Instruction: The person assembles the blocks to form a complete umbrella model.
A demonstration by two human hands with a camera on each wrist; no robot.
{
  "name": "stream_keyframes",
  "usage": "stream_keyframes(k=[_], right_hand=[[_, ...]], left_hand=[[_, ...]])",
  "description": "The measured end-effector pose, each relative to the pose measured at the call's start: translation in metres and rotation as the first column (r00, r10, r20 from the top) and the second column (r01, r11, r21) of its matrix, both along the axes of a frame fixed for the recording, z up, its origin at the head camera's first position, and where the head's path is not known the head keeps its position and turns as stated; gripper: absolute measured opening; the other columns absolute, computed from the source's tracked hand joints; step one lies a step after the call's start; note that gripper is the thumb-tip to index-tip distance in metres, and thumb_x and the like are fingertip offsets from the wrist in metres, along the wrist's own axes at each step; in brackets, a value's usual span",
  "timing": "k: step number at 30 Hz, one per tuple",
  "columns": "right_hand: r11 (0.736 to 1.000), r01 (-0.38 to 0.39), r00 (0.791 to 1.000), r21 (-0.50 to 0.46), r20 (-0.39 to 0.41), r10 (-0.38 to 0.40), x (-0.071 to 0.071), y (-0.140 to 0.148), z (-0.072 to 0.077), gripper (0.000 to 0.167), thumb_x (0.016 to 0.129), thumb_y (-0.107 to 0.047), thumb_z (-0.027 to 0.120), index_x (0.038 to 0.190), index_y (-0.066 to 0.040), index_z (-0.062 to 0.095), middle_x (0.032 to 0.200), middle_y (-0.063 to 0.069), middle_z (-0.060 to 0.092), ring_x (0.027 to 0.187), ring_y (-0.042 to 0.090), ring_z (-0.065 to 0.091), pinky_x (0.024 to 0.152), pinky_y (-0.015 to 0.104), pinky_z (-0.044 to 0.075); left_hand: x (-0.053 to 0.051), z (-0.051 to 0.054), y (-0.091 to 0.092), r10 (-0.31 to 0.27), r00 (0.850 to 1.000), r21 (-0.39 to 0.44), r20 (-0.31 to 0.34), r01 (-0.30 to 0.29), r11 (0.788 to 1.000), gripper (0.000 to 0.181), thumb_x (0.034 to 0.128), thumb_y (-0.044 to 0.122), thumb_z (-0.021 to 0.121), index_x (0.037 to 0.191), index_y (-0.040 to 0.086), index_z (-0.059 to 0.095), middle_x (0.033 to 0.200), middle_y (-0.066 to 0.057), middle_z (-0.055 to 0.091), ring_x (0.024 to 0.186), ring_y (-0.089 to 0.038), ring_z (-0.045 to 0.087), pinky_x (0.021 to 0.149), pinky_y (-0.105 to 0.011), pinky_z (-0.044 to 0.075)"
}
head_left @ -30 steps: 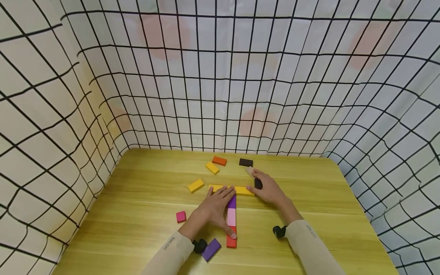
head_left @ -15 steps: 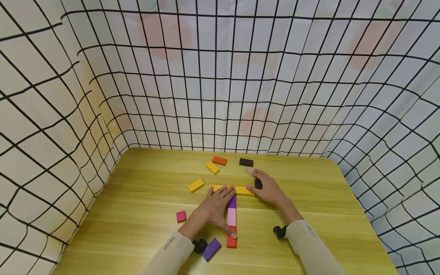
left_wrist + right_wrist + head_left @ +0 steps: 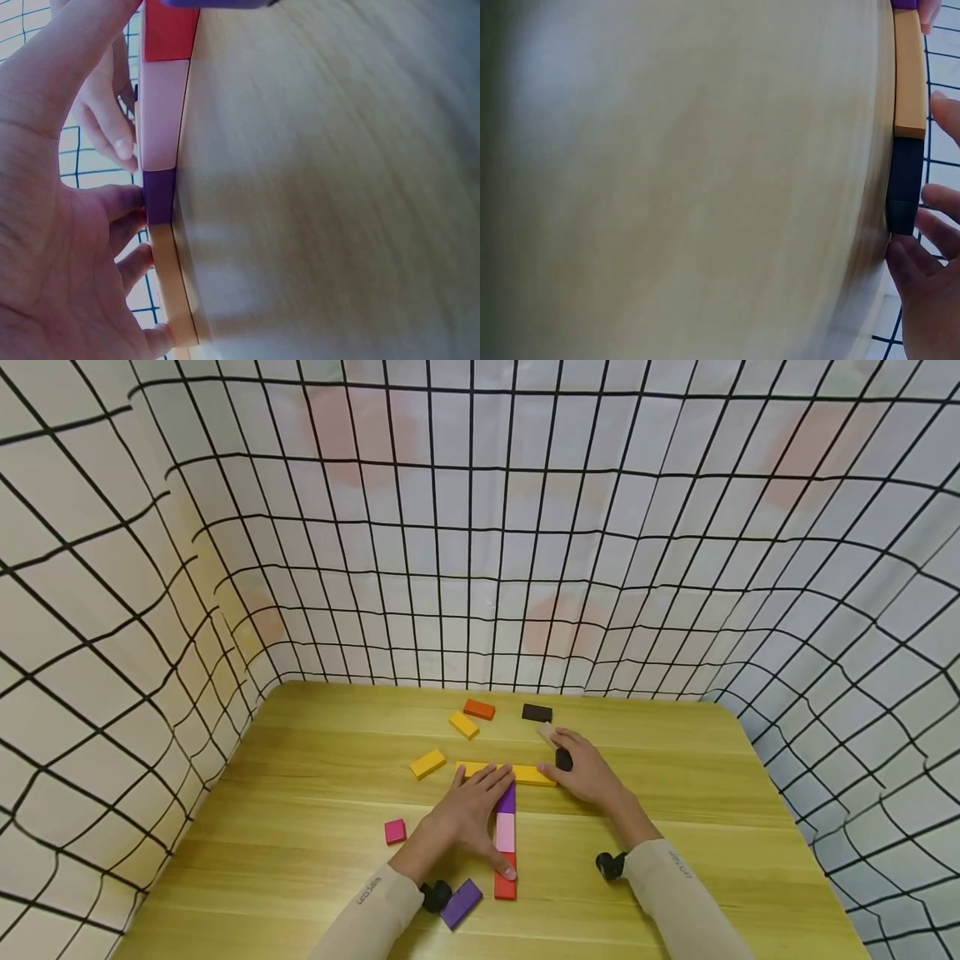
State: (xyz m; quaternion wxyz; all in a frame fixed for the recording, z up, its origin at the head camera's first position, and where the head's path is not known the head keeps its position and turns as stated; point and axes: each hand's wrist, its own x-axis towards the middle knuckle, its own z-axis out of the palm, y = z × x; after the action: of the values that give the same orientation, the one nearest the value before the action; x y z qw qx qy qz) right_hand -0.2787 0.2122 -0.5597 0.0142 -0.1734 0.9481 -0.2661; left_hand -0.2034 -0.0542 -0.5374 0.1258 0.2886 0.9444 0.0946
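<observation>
Spreading our left hand (image 3: 472, 814) from yellow bar (image 3: 535, 776) to red block (image 3: 506, 889), likely to steady the row (image 3: 506, 833) on the tabletop (image 3: 675, 793), we rest our loosely uncurled right hand (image 3: 591, 773) against the nearby black block (image 3: 563, 761).

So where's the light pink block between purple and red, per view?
Head: light pink block, below centre, slightly right.
Left wrist: light pink block, upper left.
Right wrist: not in it.
Shared landmark: the adjoining purple block, cut off at the right wrist picture's top edge.
</observation>
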Motion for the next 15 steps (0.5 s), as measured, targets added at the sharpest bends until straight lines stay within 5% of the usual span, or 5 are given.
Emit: stream_keyframes(k=[15], right_hand=[[1.0, 0.019, 1.0, 0.009, 0.016, -0.019, -0.017, -0.013, 0.015, 0.092, 0.093, -0.062, 0.064, 0.161, -0.008, 0.034, 0.168, 0.018, 0.027, 0.152, 0.042, 0.031, 0.12, 0.065, 0.031]], left_hand=[[0.0, -0.002, 0.002, -0.004, 1.0, -0.021, -0.021, 0.003, 1.0, 0.152, 0.0488, 0.094, 0.074, 0.168, 0.023, 0.013, 0.175, 0.007, 0.008, 0.162, -0.022, 0.01, 0.127, -0.064, 0.007]])
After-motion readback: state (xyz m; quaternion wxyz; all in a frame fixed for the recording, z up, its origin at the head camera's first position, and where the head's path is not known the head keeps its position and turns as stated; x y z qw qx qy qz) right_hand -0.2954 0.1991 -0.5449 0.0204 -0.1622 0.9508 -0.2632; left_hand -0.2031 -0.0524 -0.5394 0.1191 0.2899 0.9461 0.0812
